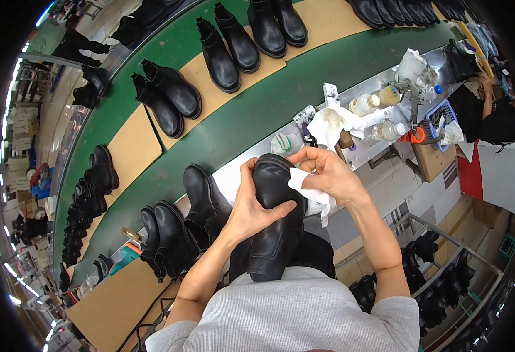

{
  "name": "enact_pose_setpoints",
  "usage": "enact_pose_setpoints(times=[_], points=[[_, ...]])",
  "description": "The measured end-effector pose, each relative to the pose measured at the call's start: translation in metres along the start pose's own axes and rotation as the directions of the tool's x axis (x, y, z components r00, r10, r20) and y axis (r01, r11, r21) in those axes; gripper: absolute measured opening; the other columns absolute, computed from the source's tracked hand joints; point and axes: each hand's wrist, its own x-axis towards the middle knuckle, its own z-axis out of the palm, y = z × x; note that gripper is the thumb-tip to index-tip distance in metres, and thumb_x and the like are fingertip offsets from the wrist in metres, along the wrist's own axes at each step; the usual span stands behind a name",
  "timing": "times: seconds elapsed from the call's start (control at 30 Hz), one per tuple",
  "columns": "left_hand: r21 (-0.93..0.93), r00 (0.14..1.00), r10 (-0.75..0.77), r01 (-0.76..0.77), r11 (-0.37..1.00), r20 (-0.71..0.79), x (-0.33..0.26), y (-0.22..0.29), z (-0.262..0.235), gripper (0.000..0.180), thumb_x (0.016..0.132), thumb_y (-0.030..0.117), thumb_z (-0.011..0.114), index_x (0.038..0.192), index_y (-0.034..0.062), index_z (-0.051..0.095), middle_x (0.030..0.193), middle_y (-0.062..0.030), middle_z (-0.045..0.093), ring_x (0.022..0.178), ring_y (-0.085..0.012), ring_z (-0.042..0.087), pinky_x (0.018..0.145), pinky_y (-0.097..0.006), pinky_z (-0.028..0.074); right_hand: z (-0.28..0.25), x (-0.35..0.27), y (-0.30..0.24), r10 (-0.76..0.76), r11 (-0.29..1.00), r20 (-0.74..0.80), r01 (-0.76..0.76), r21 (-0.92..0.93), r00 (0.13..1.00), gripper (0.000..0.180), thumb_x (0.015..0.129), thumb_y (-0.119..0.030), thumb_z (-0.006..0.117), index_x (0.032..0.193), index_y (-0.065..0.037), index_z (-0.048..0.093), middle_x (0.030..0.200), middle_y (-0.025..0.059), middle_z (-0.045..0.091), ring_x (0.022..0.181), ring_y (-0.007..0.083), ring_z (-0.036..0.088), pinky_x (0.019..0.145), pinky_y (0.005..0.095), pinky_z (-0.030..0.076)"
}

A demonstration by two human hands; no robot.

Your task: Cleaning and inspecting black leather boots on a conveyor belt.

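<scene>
The left hand [251, 208] wraps around a black boot [275, 217], fingers curled over its side, holding it upright against the person's lap just in front of the desk [351, 97]. The right hand [328, 173] pinches a white cloth [309, 190] against the boot's upper. 2 more black boots [178, 234] stand beside it at the left.

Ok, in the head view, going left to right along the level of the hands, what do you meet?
Pair of black boots beside the belt → single black boot lying next to them → left hand → black boot being held → white cloth → right hand.
</scene>
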Motion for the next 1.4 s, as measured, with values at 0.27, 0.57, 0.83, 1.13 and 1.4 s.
enact_pose_setpoints(times=[0.27,0.57,0.83,1.13,1.4], points=[[-0.077,0.999,-0.05,0.051,0.996,0.005,0.0,-0.004,-0.001,0.085,0.061,0.016,0.082,0.123,-0.0036,0.027,0.11,-0.0172,0.052,0.103,-0.0238,0.054,0.092,-0.033,0.042,0.001,0.009,0.009,-0.009,1.0,-0.034,0.01,0.017,0.999,0.024,0.072,-0.002,0.066,0.095,0.001,0.06,0.064,-0.0023,0.059,0.054,0.0017,0.049,0.049,0.0187,0.036],[-0.087,0.998,-0.055,0.056,0.995,0.008,0.0,-0.005,-0.005,0.084,0.061,0.015,0.082,0.122,-0.0041,0.028,0.11,-0.0164,0.05,0.101,-0.0223,0.053,0.091,-0.033,0.042,0.002,0.01,0.0,0.022,0.997,0.01,-0.021,-0.072,1.0,0.022,0.074,0.005,0.06,0.096,0.0,0.059,0.082,0.0025,0.065,0.066,0.0026,0.058,0.057,0.0172,0.044],[-0.127,0.998,-0.059,0.058,0.99,-0.006,-0.003,-0.011,-0.006,0.084,0.061,0.016,0.082,0.122,-0.0041,0.028,0.108,-0.0156,0.051,0.1,-0.0228,0.054,0.091,-0.033,0.043,0.007,0.01,-0.003,0.024,0.993,0.009,-0.023,-0.115,1.0,0.027,0.071,0.005,0.062,0.097,0.001,0.058,0.08,0.0023,0.065,0.065,0.0036,0.058,0.056,0.0181,0.045],[-0.04,0.994,-0.06,0.057,0.998,-0.09,-0.012,-0.013,-0.025,0.089,0.062,0.019,0.083,0.126,-0.0038,0.026,0.111,-0.0148,0.049,0.104,-0.0212,0.051,0.093,-0.032,0.041,0.015,0.004,-0.015,-0.01,0.955,0.083,0.034,-0.294,0.997,0.042,0.064,0.007,0.059,0.105,0.001,0.058,0.067,-0.0048,0.053,0.062,0.0018,0.048,0.058,0.0172,0.037],[-0.288,0.96,-0.219,0.162,0.944,-0.177,-0.023,-0.041,-0.039,0.096,0.061,0.018,0.086,0.13,-0.0028,0.023,0.114,-0.014,0.047,0.106,-0.0201,0.049,0.094,-0.031,0.039,-0.024,0.049,0.061,-0.408,0.596,-0.168,0.122,-0.793,0.897,0.038,0.077,-0.006,0.055,0.114,0.004,0.054,0.105,0.0164,0.062,0.096,0.0273,0.06,0.084,0.0349,0.047]])
